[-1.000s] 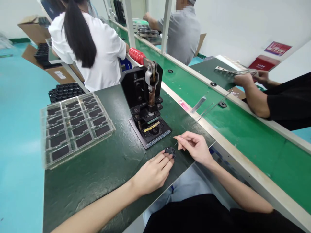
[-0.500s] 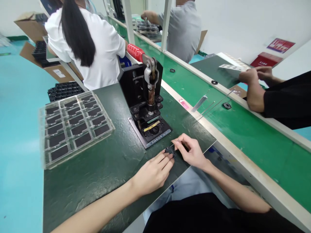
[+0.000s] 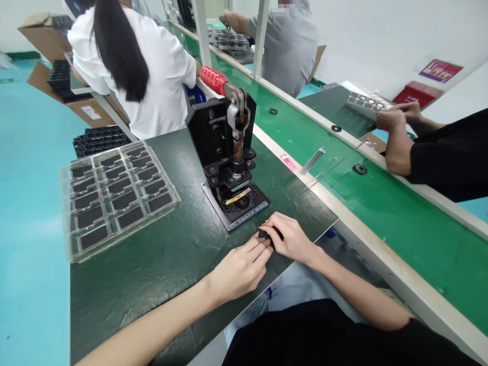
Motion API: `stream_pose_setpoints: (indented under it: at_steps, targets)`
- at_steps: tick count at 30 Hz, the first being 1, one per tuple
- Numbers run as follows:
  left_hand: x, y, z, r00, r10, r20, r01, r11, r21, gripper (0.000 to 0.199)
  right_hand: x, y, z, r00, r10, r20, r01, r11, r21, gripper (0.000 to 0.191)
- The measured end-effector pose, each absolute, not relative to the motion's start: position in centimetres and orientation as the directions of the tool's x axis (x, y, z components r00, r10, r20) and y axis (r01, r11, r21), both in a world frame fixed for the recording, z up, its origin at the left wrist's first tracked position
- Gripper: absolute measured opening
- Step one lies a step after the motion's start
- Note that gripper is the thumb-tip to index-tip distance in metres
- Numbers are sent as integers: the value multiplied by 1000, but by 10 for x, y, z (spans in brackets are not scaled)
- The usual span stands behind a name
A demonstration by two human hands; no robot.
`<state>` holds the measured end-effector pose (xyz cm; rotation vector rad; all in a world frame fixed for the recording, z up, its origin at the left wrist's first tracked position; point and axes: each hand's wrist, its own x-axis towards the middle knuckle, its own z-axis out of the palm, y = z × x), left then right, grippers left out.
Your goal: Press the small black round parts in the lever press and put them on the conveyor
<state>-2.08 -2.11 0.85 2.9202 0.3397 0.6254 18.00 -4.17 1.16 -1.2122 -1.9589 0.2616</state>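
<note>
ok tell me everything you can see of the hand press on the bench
The hand press has a black upright back plate and a lever ending in a red ribbed grip. A metal link and a rust-brown ram run down to a black head. Below sits a black base plate with printed lettering, a yellow strip and a round recess. It stands on the dark green bench top, and no hand touches it.

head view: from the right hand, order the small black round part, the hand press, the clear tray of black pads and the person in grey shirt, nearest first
From the right hand:
1. small black round part, at its fingertips
2. hand press, ahead on the bench
3. clear tray of black pads, left on the bench
4. person in grey shirt, far along the line
</note>
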Motion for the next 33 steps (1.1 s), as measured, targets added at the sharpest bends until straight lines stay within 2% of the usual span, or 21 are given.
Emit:
stream_pose_setpoints:
  at_steps: [2,4,7,9,10,15,20,23,28,33]
  targets:
    - [-21,-21,8,891,255,377,192,-962,197,33,180,-42,13,-201,850,487,642,490,-589,25]
    - [-20,-21,8,884,259,388,183,-958,222,30,183,-41,13,-93,899,427,575,399,-714,28]
    - [-20,-19,7,870,266,415,168,-952,256,22,192,-36,13,327,894,306,327,197,-924,34]
    - [-20,-19,7,865,269,424,167,-950,262,20,200,-32,12,531,813,240,198,157,-968,40]
    - [-21,-18,7,864,268,426,168,-952,258,20,203,-31,13,552,801,233,184,156,-970,42]
    - [-22,-19,9,878,259,402,189,-960,206,24,204,-35,16,345,909,234,249,152,-956,40]
    - [-22,-21,6,883,244,401,192,-967,166,26,189,-47,16,135,945,298,310,245,-918,27]
    - [-22,-21,5,887,252,387,202,-965,165,27,186,-50,15,87,935,344,386,287,-877,18]
    - [-22,-21,5,887,233,400,188,-971,148,27,188,-48,15,55,942,330,408,280,-869,18]
    - [-21,-21,6,882,240,406,196,-969,148,26,187,-50,15,23,917,397,470,340,-814,18]
